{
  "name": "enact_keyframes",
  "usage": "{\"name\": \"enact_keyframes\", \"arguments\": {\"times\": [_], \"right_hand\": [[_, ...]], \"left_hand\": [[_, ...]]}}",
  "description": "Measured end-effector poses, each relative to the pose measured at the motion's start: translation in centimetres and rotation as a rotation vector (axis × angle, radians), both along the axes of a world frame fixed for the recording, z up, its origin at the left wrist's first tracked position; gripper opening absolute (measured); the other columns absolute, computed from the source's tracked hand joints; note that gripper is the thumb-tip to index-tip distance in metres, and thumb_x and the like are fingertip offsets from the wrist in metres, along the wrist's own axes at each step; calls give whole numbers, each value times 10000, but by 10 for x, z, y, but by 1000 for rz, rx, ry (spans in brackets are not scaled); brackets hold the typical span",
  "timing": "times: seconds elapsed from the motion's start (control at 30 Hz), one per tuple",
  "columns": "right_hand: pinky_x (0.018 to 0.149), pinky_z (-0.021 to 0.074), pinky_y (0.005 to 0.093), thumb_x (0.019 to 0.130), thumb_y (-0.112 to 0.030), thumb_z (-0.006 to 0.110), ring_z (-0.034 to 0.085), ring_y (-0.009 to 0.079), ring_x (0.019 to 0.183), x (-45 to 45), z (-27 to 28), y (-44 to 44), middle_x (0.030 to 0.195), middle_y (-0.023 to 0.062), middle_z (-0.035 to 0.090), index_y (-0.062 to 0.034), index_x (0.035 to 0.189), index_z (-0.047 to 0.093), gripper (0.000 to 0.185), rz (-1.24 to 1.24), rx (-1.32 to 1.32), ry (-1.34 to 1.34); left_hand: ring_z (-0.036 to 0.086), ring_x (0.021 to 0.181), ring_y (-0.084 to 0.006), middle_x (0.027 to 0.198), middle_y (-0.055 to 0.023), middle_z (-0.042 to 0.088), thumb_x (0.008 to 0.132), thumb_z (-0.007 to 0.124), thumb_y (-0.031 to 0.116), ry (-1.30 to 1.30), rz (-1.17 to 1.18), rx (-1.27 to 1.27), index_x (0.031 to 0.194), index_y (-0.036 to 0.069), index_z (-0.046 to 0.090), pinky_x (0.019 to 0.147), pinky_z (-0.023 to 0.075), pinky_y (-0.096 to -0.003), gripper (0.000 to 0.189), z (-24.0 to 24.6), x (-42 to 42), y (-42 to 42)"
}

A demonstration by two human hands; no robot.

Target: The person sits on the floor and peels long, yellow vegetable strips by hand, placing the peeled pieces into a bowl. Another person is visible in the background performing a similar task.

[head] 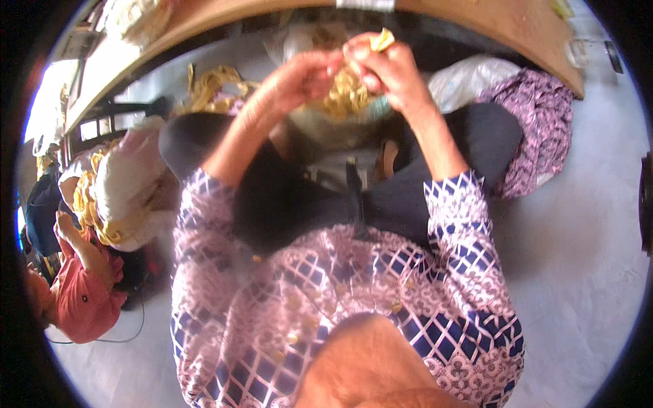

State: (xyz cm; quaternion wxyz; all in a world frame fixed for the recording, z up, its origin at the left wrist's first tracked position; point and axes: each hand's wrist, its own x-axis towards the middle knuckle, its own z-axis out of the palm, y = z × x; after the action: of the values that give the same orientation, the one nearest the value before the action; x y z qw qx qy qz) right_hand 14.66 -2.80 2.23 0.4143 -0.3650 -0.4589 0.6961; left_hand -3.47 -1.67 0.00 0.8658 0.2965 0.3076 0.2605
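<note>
My right hand [390, 66] is raised ahead of me below the table edge, its fingers closed on a small yellow fabric piece [382, 40] that pokes out above the knuckles. My left hand [308, 74] is close beside it, fingers partly bent and a little blurred; whether it holds anything cannot be made out. Beneath both hands, a heap of yellow fabric strips [347, 97] lies in a pale container or bag [331, 125] between my knees. More yellow strips [219, 84] lie past my left knee.
A wooden table [459, 15] curves across the top. To the right are a clear plastic bag [469, 76] and purple patterned cloth [541, 127]. At left, a white sack [130, 188] with yellow strips stands near a co-worker in a red shirt [86, 290]; a cable [140, 321] lies on the floor.
</note>
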Motion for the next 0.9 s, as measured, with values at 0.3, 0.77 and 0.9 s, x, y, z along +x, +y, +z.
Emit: {"name": "enact_keyframes", "arguments": {"times": [0.3, 0.77, 0.9], "right_hand": [[371, 261, 134, 847, -186, 566, 385, 15, 460, 19, 54, 33, 638, -9, 486, -29, 932, 573, 179, -186, 186, 38], [503, 416, 202, 810, -226, 636, 519, 63, 556, 19, 40, 47, 651, 2, 559, -23, 911, 599, 229, -461, 875, -658], [617, 455, 307, 777, -282, 638, 590, 242, 672, 11, 50, 24, 673, 71, 601, -49, 919, 601, 275, -667, 1256, -1157]], "left_hand": [[371, 531, -30, 583, 63, 444, 886, 516, 278, 569, 195, 835, 800, 46, 616, 465, 286, -172, 267, 63, 2, 36], [506, 518, -115, 599, -90, 561, 808, 596, 178, 775, 568, 1228, 850, 50, 629, 516, 430, -271, 140, 44, 14, 49], [561, 656, -91, 720, -93, 621, 823, 592, 158, 825, 390, 1213, 921, 39, 612, 605, 460, -261, 155, 33, 24, 19]]}}
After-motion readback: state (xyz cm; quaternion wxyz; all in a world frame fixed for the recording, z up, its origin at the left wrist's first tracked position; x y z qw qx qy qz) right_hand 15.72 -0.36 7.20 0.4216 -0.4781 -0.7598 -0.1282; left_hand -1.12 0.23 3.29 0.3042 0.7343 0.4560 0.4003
